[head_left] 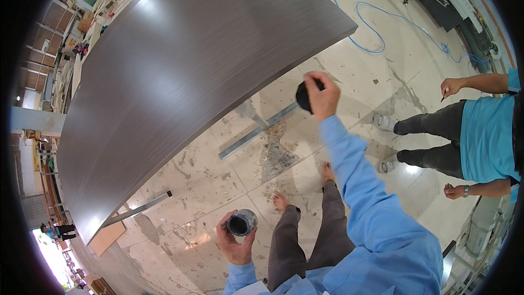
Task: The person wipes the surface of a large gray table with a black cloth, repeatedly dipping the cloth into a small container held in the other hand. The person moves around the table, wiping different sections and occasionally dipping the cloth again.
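Observation:
My left hand (234, 248) is closed around a small open-topped can (251, 219), grey with stains on its side and dark inside. It is held over the floor, left of my legs. My right hand (326, 95) reaches forward with its fingers closed on a black pad (302, 98), rounded in outline; whether it is cloth or sponge I cannot tell. The pad is close to the near edge of a large dark grey-brown board (191, 49). The board's surface is smooth, with fine streaks and a glossy sheen.
Metal support legs (240, 145) show under the board's edge. A blue hose (376, 49) curls over the stained tile floor (207, 186). At right stands another person (486, 139) in a turquoise shirt. Machinery (447, 0) lines the far right; shelving and timber stand at left.

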Demonstrator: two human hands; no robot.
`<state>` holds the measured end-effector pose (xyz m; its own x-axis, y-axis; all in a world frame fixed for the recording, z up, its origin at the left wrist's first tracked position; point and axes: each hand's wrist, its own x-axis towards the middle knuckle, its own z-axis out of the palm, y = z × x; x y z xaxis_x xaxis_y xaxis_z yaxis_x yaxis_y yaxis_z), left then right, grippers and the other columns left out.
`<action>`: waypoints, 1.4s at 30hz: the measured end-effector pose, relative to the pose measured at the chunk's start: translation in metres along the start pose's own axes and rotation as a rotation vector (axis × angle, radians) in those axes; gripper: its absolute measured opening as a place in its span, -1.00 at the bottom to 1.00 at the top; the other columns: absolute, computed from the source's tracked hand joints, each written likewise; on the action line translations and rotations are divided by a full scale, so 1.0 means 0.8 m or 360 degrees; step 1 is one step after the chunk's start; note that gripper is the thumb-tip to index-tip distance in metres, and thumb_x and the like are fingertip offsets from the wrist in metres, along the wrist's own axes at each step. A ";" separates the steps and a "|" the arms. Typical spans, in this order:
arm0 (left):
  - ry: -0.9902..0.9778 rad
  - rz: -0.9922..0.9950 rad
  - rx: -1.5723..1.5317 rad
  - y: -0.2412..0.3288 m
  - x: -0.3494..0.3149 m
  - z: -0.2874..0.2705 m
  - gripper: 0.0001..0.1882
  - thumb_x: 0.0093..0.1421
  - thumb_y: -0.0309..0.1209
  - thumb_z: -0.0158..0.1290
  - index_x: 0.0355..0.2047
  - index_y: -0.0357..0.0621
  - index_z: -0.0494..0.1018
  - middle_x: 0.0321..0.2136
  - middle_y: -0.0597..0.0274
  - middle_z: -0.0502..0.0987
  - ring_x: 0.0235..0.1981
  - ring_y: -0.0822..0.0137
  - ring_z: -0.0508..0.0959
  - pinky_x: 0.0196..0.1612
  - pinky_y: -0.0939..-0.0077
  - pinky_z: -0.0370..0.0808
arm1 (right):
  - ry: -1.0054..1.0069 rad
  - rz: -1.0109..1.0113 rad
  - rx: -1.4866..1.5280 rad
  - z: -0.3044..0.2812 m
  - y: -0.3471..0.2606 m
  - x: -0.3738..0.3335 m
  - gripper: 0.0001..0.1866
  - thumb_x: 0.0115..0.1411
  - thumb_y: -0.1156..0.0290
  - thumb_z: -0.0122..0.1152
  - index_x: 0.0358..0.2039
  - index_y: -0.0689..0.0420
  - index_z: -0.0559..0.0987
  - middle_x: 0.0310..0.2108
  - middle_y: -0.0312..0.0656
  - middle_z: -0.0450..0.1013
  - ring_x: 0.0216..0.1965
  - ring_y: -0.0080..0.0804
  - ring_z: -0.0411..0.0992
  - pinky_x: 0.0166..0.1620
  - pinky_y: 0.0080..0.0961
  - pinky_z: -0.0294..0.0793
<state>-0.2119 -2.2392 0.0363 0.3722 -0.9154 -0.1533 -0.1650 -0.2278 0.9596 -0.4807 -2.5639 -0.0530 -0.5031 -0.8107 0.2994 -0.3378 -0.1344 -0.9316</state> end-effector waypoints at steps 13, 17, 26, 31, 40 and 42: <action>0.0015 0.0041 -0.0005 -0.021 -0.012 -0.053 -0.21 -0.11 -0.68 0.44 0.16 -0.27 0.37 0.14 0.02 0.48 0.14 0.20 0.52 0.27 0.30 0.46 | -0.0198 0.0038 0.0044 0.052 -0.060 -0.088 -0.92 0.19 0.52 0.41 -0.29 0.20 0.70 -0.37 -0.19 0.67 -0.30 -0.49 0.61 -0.16 -0.49 0.57; 0.0000 0.0050 0.0017 -0.021 -0.022 -0.067 -0.20 -0.12 -0.69 0.44 0.17 -0.26 0.37 0.14 0.02 0.48 0.15 0.19 0.51 0.27 0.30 0.46 | -0.0499 -0.0280 0.0066 0.079 -0.069 -0.122 -0.90 0.16 0.48 0.40 -0.31 0.19 0.69 -0.36 -0.07 0.65 -0.32 -0.23 0.65 -0.21 -0.40 0.57; 0.0082 0.0001 -0.0019 -0.026 -0.035 -0.073 -0.20 -0.13 -0.67 0.46 0.16 -0.28 0.37 0.15 0.01 0.48 0.16 0.19 0.51 0.28 0.30 0.45 | -0.0081 0.0061 0.0060 0.056 -0.062 -0.094 -0.91 0.19 0.49 0.40 -0.30 0.18 0.70 -0.37 -0.15 0.66 -0.33 -0.38 0.62 -0.17 -0.46 0.57; 0.0103 -0.0054 0.0031 -0.018 -0.042 -0.069 -0.20 -0.14 -0.67 0.46 0.15 -0.26 0.38 0.14 0.02 0.48 0.17 0.19 0.50 0.27 0.29 0.45 | -0.0746 -0.0221 0.0204 0.096 -0.091 -0.161 -0.89 0.20 0.43 0.37 -0.28 0.17 0.69 -0.32 -0.07 0.65 -0.28 -0.18 0.64 -0.18 -0.38 0.58; 0.0229 -0.0055 0.0030 -0.004 -0.064 -0.065 -0.19 -0.14 -0.69 0.45 0.16 -0.28 0.39 0.14 0.03 0.47 0.16 0.21 0.51 0.27 0.31 0.46 | -0.0393 0.0187 0.0294 0.087 -0.086 -0.146 -0.86 0.26 0.41 0.32 -0.24 0.19 0.69 -0.30 -0.05 0.65 -0.27 -0.09 0.63 -0.17 -0.33 0.58; 0.0236 -0.0056 0.0026 -0.004 -0.066 -0.065 -0.19 -0.15 -0.69 0.46 0.16 -0.28 0.39 0.14 0.02 0.47 0.16 0.21 0.51 0.27 0.31 0.47 | -0.0660 -0.0047 0.0271 0.102 -0.097 -0.170 -0.85 0.27 0.40 0.32 -0.24 0.21 0.69 -0.30 -0.06 0.66 -0.28 -0.12 0.64 -0.17 -0.33 0.58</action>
<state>-0.1834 -2.1728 0.0534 0.5084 -0.8481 -0.1490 -0.1640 -0.2652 0.9501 -0.3213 -2.4897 -0.0384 -0.1221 -0.9603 0.2507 -0.1942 -0.2246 -0.9549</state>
